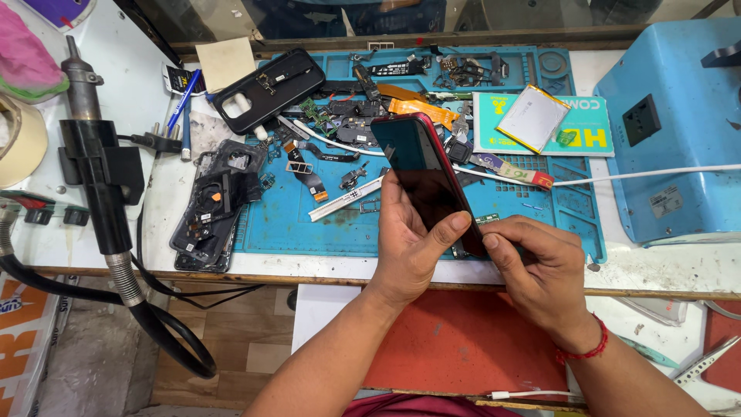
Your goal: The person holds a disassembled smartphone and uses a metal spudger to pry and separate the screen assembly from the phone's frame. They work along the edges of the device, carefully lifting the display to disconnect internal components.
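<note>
My left hand [413, 243] grips a smartphone [421, 166] with a dark screen and a red frame, held tilted over a blue work mat [278, 220]. The thumb rests on the phone's right edge near its lower end. My right hand [540, 266], with a red thread round the wrist, pinches the phone's bottom corner between thumb and fingers. The phone's lower end is hidden by both hands.
Loose phone parts, flex cables and small boards [340, 123] litter the mat. A black phone case [268, 89], a dismantled phone back [212, 205], a flat silver battery [532, 116], a white cable [648, 174], a blue machine [679, 131] at right, and a hot-air handle [96, 162] at left.
</note>
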